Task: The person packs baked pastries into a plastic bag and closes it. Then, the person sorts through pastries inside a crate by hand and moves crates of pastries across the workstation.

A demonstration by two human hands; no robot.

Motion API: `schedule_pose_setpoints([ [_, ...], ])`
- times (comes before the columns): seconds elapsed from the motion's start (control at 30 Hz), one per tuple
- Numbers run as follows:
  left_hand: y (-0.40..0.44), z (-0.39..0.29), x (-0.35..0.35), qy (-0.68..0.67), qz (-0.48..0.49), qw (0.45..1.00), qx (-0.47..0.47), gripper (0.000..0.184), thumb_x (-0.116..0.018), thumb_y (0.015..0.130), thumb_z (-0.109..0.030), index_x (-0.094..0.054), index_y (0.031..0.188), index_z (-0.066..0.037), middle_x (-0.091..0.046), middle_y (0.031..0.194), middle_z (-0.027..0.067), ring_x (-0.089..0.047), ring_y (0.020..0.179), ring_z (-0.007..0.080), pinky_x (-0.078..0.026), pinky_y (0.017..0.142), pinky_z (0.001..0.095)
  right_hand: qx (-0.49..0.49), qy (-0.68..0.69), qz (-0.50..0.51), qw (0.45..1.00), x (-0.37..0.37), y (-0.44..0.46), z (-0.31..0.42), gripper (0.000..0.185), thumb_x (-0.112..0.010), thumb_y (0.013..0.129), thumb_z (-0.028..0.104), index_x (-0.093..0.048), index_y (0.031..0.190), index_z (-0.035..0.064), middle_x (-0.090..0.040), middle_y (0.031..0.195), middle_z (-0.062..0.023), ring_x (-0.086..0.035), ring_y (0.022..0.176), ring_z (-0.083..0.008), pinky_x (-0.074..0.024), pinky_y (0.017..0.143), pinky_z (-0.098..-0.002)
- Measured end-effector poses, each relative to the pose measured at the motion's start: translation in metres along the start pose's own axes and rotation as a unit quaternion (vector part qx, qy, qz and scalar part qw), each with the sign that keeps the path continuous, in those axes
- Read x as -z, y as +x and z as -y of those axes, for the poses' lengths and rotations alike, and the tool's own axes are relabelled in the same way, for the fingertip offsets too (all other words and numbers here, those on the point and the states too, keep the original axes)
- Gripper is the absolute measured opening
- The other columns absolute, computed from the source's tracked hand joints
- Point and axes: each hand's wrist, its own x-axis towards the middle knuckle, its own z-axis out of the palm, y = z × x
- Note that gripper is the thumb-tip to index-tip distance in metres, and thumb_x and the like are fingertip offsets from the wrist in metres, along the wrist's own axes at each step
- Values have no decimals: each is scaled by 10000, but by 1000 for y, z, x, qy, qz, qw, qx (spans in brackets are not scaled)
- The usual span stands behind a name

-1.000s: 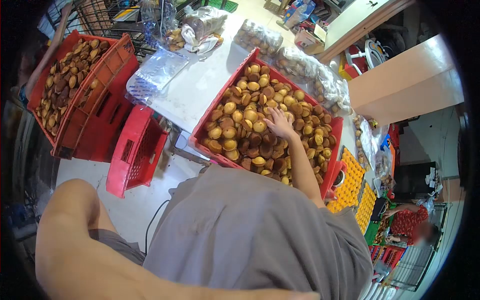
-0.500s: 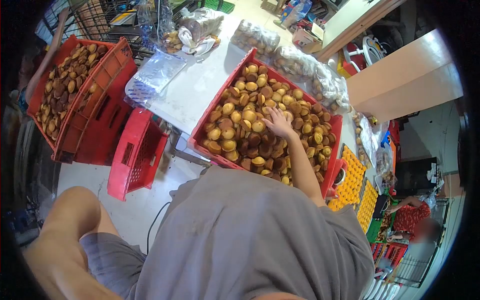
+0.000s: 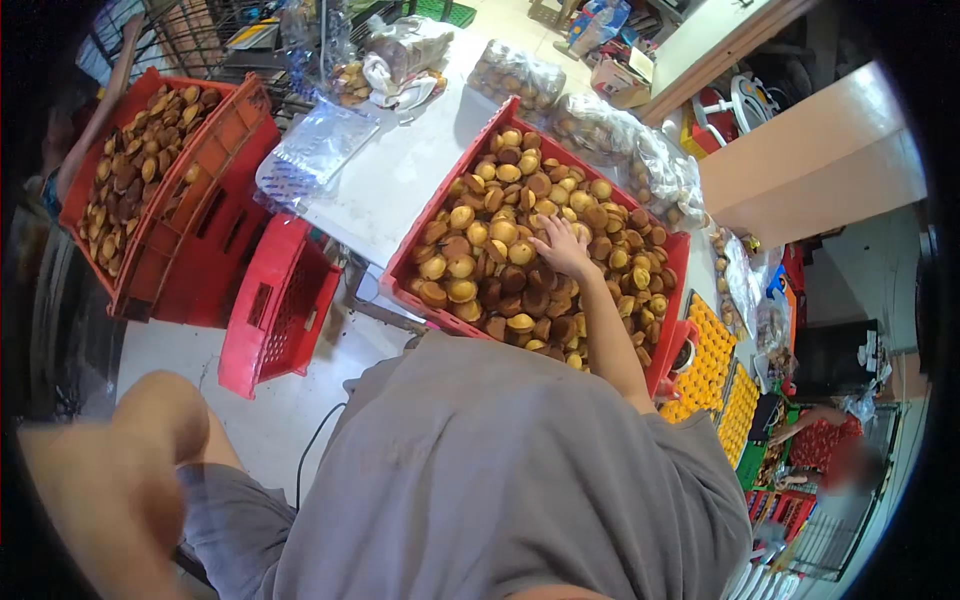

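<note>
Fingers spread, the right hand rests its open grip on cakes heaped in the red crate. That crate sits on the table, beside bags of more cakes. The left arm is 1 blur at lower left; its grip cannot be told.

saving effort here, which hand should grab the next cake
Probably the right hand: it rests open on the cakes in the red crate; the left arm is blurred and away from it.
</note>
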Motion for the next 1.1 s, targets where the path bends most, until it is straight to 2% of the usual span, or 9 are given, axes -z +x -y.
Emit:
schedule_pose_setpoints([
  [0.17, -6, -13, 8, 51, -10, 999, 11, 408, -332, 858, -357, -517, 920, 1, -503, 811, 99, -497, 697, 185, -436, 629, 276, 13, -19, 3, 1000, -4, 6, -5, 596, -373, 789, 528, -269, 1274, 196, -216, 1346, -79, -162, 1249, -256, -103, 974, -506],
  [0.6, -5, -20, 4, 63, 0, 998, 2, 393, -334, 860, -345, -514, 919, -1, -496, 802, 91, -491, 689, 175, -436, 622, 269, 15, 10, -17, 1000, -2, -1, -2, 563, -405, 803, 462, -291, 1270, 167, -225, 1338, -120, -151, 1251, -278, -99, 980, -487],
  [1.0, -5, -22, -4, 75, -2, 997, -5, 379, -336, 861, -334, -511, 918, -4, -490, 794, 84, -486, 682, 167, -435, 616, 262, 24, 8, -34, 999, -8, 1, -7, 568, -411, 797, 474, -294, 1265, 175, -249, 1327, -119, -170, 1246, -272, -86, 983, -484],
  [1.1, -5, -26, -3, 88, 0, 996, -11, 375, -336, 861, -332, -510, 918, -5, -489, 792, 82, -484, 681, 165, -435, 615, 260, 24, -21, -35, 999, -8, 2, -7, 600, -377, 792, 523, -283, 1269, 172, -233, 1339, -102, -173, 1249, -253, -97, 973, -493],
])
